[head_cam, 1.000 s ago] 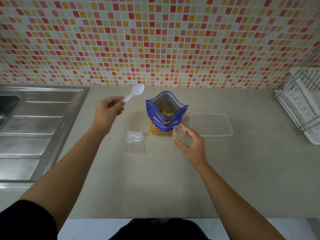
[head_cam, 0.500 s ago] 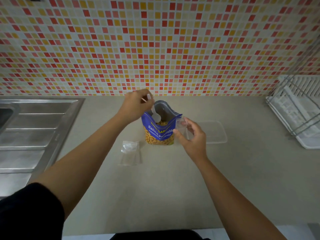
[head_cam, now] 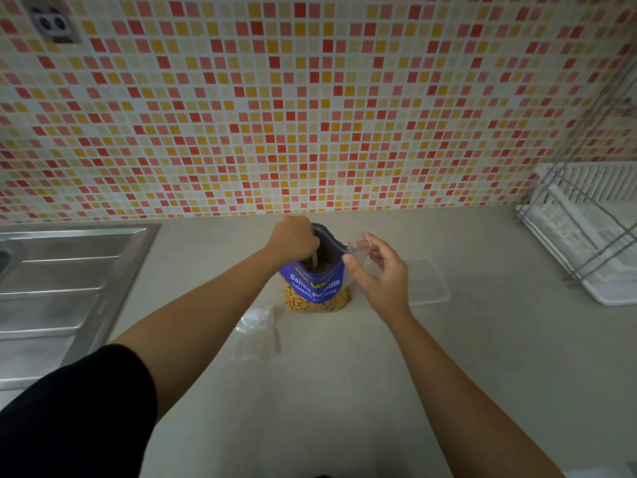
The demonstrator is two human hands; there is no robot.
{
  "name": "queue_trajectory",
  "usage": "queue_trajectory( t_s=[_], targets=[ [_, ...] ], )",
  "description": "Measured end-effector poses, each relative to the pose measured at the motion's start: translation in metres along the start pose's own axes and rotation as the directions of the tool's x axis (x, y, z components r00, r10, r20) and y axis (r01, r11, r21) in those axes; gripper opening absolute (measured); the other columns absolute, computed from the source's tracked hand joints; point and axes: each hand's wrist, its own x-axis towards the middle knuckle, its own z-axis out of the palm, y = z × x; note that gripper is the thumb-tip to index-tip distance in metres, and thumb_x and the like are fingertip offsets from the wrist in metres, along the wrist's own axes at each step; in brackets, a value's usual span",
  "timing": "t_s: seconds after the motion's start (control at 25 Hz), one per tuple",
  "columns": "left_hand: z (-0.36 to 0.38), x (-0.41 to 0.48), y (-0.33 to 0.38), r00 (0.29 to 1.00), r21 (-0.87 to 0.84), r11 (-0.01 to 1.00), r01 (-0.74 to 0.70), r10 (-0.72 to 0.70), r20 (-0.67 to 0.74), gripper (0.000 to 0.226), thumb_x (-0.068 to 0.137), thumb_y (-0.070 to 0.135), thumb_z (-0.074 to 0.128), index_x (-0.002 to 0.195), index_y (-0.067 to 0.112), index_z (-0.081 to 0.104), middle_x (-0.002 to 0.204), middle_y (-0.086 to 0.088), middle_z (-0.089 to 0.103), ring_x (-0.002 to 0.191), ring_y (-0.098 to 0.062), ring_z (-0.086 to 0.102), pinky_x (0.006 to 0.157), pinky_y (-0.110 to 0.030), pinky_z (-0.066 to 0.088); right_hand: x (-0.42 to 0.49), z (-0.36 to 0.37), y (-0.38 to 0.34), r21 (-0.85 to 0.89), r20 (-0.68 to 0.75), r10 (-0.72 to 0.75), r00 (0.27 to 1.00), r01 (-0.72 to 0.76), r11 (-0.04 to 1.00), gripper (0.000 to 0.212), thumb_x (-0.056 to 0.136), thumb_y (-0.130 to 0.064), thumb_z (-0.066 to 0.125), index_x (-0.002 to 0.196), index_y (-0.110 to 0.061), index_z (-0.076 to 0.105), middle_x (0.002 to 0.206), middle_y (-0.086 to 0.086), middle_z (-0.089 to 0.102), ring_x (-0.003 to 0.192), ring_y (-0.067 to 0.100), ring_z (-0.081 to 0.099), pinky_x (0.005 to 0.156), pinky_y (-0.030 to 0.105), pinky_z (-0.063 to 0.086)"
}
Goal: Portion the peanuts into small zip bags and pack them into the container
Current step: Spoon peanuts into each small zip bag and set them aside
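A blue bag of salted peanuts (head_cam: 315, 288) stands open in the middle of the counter. My left hand (head_cam: 294, 239) grips a white plastic spoon (head_cam: 314, 261) whose bowl is sunk inside the bag's mouth, out of sight. Just right of the bag, my right hand (head_cam: 379, 270) pinches a small clear zip bag (head_cam: 360, 248) and holds it up with its mouth open. A flat stack of clear zip bags (head_cam: 256, 331) lies on the counter in front of the peanut bag. A clear rectangular container (head_cam: 429, 282) sits to the right, partly behind my right hand.
A steel sink drainboard (head_cam: 65, 288) fills the left side. A white dish rack (head_cam: 593, 229) with a wire frame stands at the right edge. The mosaic tile wall (head_cam: 310, 98) rises directly behind the counter, with a socket at top left.
My left hand swung the spoon from the left into the peanut bag and pushed it deep. My right hand lifted the small zip bag beside the peanut bag. The camera view tilted up.
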Motion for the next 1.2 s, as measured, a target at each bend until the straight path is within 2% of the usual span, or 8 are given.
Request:
queue_trajectory(
  t_s=[0.12,0.2,0.28,0.48,0.68,0.76,1.0,1.2],
  targets=[
    [-0.005,0.002,-0.008,0.987,-0.292,0.942,0.162,-0.160,0.030,0.021,0.085,0.013,0.050,0.068,0.004,0.059,0.061,-0.008,0.062,0.062,-0.023,0.061,0.053,-0.024,0.046,0.003,-0.003,-0.001,-0.022,0.032,0.028,0.999,-0.027,0.999,0.051,0.074,-0.032,0.076,0.120,-0.016,0.060,0.103,-0.009,0.066,0.099,-0.003,0.060,0.090,0.012,0.045],
    [-0.008,0.002,-0.011,0.977,-0.523,0.828,0.205,-0.208,0.054,0.020,0.084,0.010,0.053,0.073,-0.002,0.065,0.067,-0.014,0.068,0.065,-0.025,0.065,0.066,-0.029,0.054,0.007,-0.004,-0.002,-0.019,0.032,0.038,0.999,-0.038,0.999,0.049,0.075,-0.026,0.077,0.120,-0.015,0.060,0.102,-0.010,0.066,0.099,-0.004,0.060,0.090,0.013,0.044],
    [-0.012,-0.001,-0.011,0.964,-0.650,0.717,0.252,-0.248,0.101,0.019,0.086,0.009,0.055,0.083,-0.007,0.066,0.072,-0.016,0.069,0.067,-0.026,0.066,0.076,-0.031,0.056,0.007,-0.005,-0.002,-0.025,0.042,0.053,0.998,-0.052,0.998,0.049,0.075,-0.027,0.076,0.120,-0.016,0.060,0.103,-0.012,0.066,0.100,-0.002,0.060,0.091,0.014,0.045],
    [-0.023,-0.009,-0.016,0.958,-0.736,0.626,0.257,-0.265,0.109,0.015,0.087,0.008,0.057,0.083,-0.003,0.066,0.069,-0.013,0.067,0.061,-0.019,0.064,0.073,-0.026,0.055,0.005,-0.005,-0.009,-0.060,0.043,0.036,0.998,-0.034,0.998,0.051,0.073,-0.035,0.074,0.120,-0.019,0.060,0.102,-0.016,0.064,0.100,-0.004,0.058,0.087,0.008,0.043],
    [-0.031,-0.014,-0.026,0.945,-0.782,0.551,0.292,-0.291,0.147,0.014,0.089,0.009,0.056,0.089,-0.002,0.064,0.072,-0.012,0.066,0.060,-0.016,0.062,0.068,-0.022,0.054,0.007,-0.003,-0.018,-0.056,0.011,0.013,1.000,-0.012,0.998,0.047,0.070,-0.037,0.074,0.114,-0.026,0.060,0.102,-0.008,0.065,0.097,0.004,0.060,0.087,0.019,0.048],
    [-0.032,-0.016,-0.031,0.944,-0.804,0.522,0.286,-0.299,0.142,0.014,0.090,0.008,0.055,0.091,-0.003,0.064,0.070,-0.011,0.064,0.059,-0.014,0.060,0.066,-0.022,0.052,0.007,-0.001,-0.020,-0.067,0.003,0.005,1.000,-0.004,0.998,0.048,0.070,-0.037,0.074,0.114,-0.025,0.060,0.103,-0.007,0.064,0.096,0.007,0.061,0.085,0.019,0.049],
    [-0.037,-0.021,-0.051,0.935,-0.864,0.422,0.275,-0.326,0.138,0.014,0.092,0.008,0.051,0.083,0.005,0.061,0.070,-0.009,0.061,0.058,-0.011,0.053,0.054,-0.017,0.042,0.003,0.001,-0.026,-0.139,-0.016,-0.011,1.000,0.008,0.990,0.048,0.072,-0.034,0.077,0.115,-0.025,0.059,0.104,-0.015,0.058,0.094,-0.003,0.055,0.074,0.005,0.044],
    [-0.033,-0.024,-0.066,0.925,-0.885,0.380,0.270,-0.358,0.129,0.016,0.094,0.011,0.049,0.081,0.009,0.059,0.073,-0.008,0.060,0.062,-0.012,0.052,0.057,-0.020,0.041,0.003,0.004,-0.030,-0.289,0.005,-0.102,0.995,0.099,0.952,0.053,0.070,-0.037,0.077,0.115,-0.017,0.060,0.101,-0.011,0.057,0.089,0.003,0.055,0.073,0.013,0.046]
  ],
)
